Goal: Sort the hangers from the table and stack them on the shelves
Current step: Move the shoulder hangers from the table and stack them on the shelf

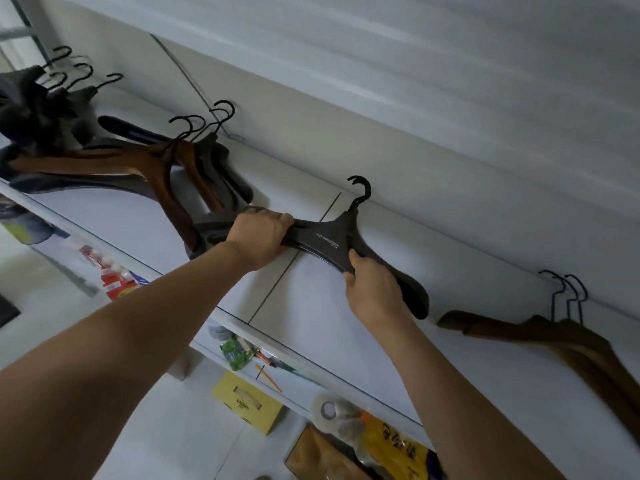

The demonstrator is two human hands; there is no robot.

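Here, left hand (263,233), right hand (374,292), both gripping dark hangers (325,237), one hook (360,188).

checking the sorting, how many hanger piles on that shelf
4: dark pile far left, brown-and-dark pile beside it, dark hangers held by left hand and right hand, brown pile far right. Others may be hidden.

shelf (311,306): under all hangers, wall behind.
middle hanger (329,240): shelf centre, between left hand (259,233) and right hand (372,289).
left pile (149,164): just left of it.
right pair (554,334): far right, apart.
box (247,403): below shelf.
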